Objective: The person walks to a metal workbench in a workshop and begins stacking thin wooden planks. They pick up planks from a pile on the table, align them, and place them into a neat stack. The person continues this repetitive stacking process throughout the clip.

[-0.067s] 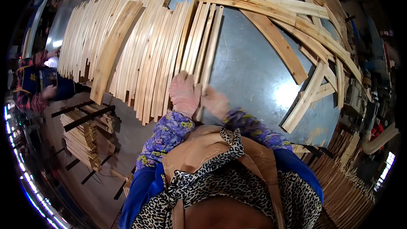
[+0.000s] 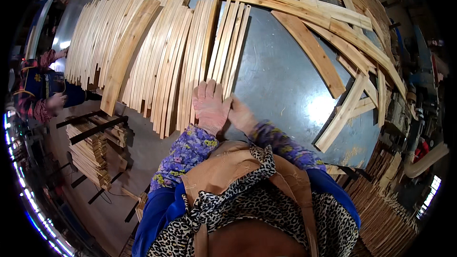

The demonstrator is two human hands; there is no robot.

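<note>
A small group of narrow wooden strips (image 2: pixel 230 38) lies side by side on the metal tabletop, pointing away from me. My left hand (image 2: pixel 209 107), in a pinkish glove, lies over their near ends with its fingers stretched out. Close against it, my right hand (image 2: pixel 242 115) is at the right side of those ends. It is blurred, and its fingertips are hidden. Left of the group stands a darker strip (image 2: pixel 211 33), then a long row of pale strips (image 2: pixel 164 62). Across that row rests a wider board (image 2: pixel 128 52).
Loose boards (image 2: pixel 309 50) lie crossed over the right side of the metal table (image 2: pixel 276 76). At the far left, another person (image 2: pixel 45 85) stands by the table. Stacked wood (image 2: pixel 88 154) sits on a dark rack at lower left; more stacks (image 2: pixel 385 200) fill the lower right.
The rightmost strip, which stuck out toward me, has shifted away and closer to its neighbours. My right hand has moved slightly left, against my left hand. A narrow gap shows in the pale row.
</note>
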